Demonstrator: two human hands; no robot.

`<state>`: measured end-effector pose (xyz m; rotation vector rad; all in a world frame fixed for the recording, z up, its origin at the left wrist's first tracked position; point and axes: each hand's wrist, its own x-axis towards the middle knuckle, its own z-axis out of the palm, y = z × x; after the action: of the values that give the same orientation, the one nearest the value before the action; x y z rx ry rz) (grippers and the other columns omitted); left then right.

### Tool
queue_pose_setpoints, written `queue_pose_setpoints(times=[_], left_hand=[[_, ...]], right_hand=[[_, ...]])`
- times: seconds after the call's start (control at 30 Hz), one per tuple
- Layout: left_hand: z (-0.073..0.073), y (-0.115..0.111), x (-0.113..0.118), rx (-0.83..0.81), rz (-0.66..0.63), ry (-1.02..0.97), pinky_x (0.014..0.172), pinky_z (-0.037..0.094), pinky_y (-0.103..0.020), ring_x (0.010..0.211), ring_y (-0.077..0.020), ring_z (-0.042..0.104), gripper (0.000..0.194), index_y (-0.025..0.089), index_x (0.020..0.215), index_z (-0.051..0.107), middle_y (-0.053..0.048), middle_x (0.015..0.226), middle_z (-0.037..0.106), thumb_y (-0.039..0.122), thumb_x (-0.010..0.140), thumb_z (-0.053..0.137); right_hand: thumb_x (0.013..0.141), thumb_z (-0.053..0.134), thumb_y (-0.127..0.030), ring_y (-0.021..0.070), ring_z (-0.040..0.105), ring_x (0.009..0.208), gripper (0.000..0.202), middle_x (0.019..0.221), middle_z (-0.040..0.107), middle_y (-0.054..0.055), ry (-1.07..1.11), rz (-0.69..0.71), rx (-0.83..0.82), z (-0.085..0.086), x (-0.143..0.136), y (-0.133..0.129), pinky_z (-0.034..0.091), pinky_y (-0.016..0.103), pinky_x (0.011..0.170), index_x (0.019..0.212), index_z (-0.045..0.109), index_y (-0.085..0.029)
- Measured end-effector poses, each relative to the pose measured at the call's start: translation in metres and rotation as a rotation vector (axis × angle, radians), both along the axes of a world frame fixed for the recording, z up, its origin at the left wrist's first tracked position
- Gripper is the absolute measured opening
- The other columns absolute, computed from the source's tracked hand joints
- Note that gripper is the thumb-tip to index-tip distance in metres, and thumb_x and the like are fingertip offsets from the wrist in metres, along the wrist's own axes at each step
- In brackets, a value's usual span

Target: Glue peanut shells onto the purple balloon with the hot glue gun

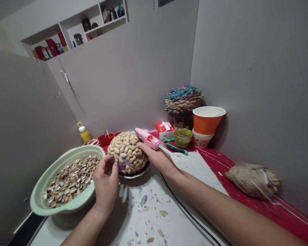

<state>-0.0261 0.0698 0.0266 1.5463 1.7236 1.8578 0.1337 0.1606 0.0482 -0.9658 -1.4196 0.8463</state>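
Note:
A dome covered with peanut shells [129,147] stands in a shallow metal dish [135,176] on the table. Low on its near left side, a bare purple patch [122,163] shows between the shells. My left hand [107,176] is at that patch, thumb and fingers curled in a pinch against the dome; what lies between the fingertips is hidden. My right hand [156,158] is closed around a pink glue gun [149,139] at the dome's upper right. Its nozzle points up and left, and a clear glue stick [170,152] sticks out behind.
Left stands a green basin [37,201] with a colander of shell halves [72,181]. A black cable [187,213] crosses the table among shell scraps. Behind are green-handled pliers [178,149], a plastic tub [182,138], an orange bucket [206,123] and a twine bundle [254,179].

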Motion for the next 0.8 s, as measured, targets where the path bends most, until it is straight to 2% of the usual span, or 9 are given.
queue_pose_setpoints(times=[0.13, 0.3, 0.47, 0.57, 0.67, 0.73, 0.8], left_hand=[[-0.003, -0.002, -0.002, -0.002, 0.003, 0.002, 0.081, 0.054, -0.033, 0.087, -0.0203, 0.067, 0.02, 0.019, 0.101, 0.065, -0.007, 0.095, 0.07, 0.029, 0.083, 0.064], [-0.007, -0.007, -0.003, 0.013, 0.019, 0.065, 0.089, 0.052, -0.035, 0.096, -0.0216, 0.066, 0.023, 0.022, 0.106, 0.066, -0.008, 0.106, 0.068, 0.028, 0.084, 0.063], [-0.012, -0.011, -0.002, -0.017, -0.018, 0.078, 0.091, 0.052, -0.038, 0.1, -0.0224, 0.065, 0.038, 0.024, 0.123, 0.06, -0.01, 0.116, 0.063, 0.027, 0.085, 0.063], [-0.019, -0.019, -0.002, -0.046, -0.038, 0.025, 0.087, 0.055, -0.039, 0.094, -0.023, 0.067, 0.048, 0.025, 0.132, 0.054, -0.01, 0.11, 0.066, 0.029, 0.085, 0.063], [-0.022, -0.036, -0.003, -0.035, -0.055, 0.046, 0.081, 0.057, -0.038, 0.089, -0.0245, 0.068, 0.048, 0.028, 0.129, 0.057, -0.008, 0.104, 0.069, 0.03, 0.082, 0.066], [-0.016, -0.053, -0.007, 0.008, -0.052, 0.091, 0.079, 0.058, -0.038, 0.088, -0.0257, 0.069, 0.046, 0.031, 0.126, 0.061, -0.008, 0.103, 0.069, 0.031, 0.08, 0.068], [0.0, -0.069, -0.014, 0.059, -0.014, 0.105, 0.083, 0.057, -0.04, 0.091, -0.0271, 0.068, 0.045, 0.033, 0.124, 0.062, -0.007, 0.104, 0.07, 0.033, 0.079, 0.069]], right_hand=[[0.07, 0.059, -0.038, 0.0273, 0.063, 0.085, 0.021, 0.087, 0.071, 0.007, 0.01, 0.012, 0.003, 0.001, 0.0, 0.0, 0.048, 0.041, 0.082, 0.079, 0.064, -0.02], [0.072, 0.06, -0.04, 0.0281, 0.064, 0.085, 0.024, 0.087, 0.071, 0.008, 0.016, 0.022, -0.009, -0.001, -0.001, 0.0, 0.048, 0.041, 0.082, 0.083, 0.066, -0.02], [0.071, 0.06, -0.038, 0.028, 0.062, 0.083, 0.022, 0.083, 0.07, 0.007, 0.022, 0.004, 0.004, -0.004, -0.002, 0.001, 0.047, 0.041, 0.081, 0.081, 0.064, -0.019], [0.072, 0.059, -0.038, 0.027, 0.062, 0.08, 0.021, 0.082, 0.069, 0.007, 0.028, 0.017, 0.011, -0.006, -0.002, 0.001, 0.048, 0.039, 0.077, 0.08, 0.064, -0.019], [0.073, 0.059, -0.039, 0.0278, 0.062, 0.082, 0.022, 0.084, 0.069, 0.007, 0.025, 0.017, 0.011, -0.008, -0.003, 0.001, 0.048, 0.041, 0.079, 0.08, 0.064, -0.019], [0.073, 0.06, -0.039, 0.0288, 0.062, 0.085, 0.023, 0.085, 0.069, 0.007, 0.021, 0.009, 0.002, -0.008, -0.002, 0.001, 0.047, 0.042, 0.082, 0.082, 0.065, -0.019], [0.073, 0.06, -0.04, 0.0291, 0.063, 0.086, 0.025, 0.087, 0.07, 0.008, 0.021, 0.003, -0.007, -0.009, -0.002, 0.002, 0.047, 0.042, 0.083, 0.084, 0.065, -0.018]])
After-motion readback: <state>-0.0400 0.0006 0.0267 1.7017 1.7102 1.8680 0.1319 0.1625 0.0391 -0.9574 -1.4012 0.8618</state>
